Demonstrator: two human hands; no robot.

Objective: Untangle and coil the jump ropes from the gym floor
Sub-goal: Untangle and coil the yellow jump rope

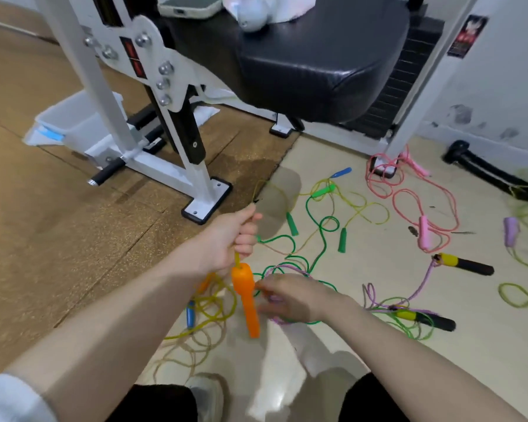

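My left hand [230, 239] is closed around a yellow rope, lifted above the floor. An orange handle [247, 296] hangs straight down from that rope just below the fist. My right hand [290, 296] is blurred, right beside the orange handle, with fingers bent near a purple and green tangle [287, 271]; whether it grips anything is unclear. A second orange handle [204, 283] shows behind my left wrist. Loops of yellow rope [214, 312] with a blue handle [190, 313] lie under my arms. Green handles [342, 240] and green rope sprawl on the tiles beyond.
A white gym machine frame [195, 175] with a black padded seat [317, 65] stands ahead. A pink rope [424, 229], a purple handle [511, 234] and two yellow-black handles [464, 264] lie to the right. A white bin [73, 120] sits at the left.
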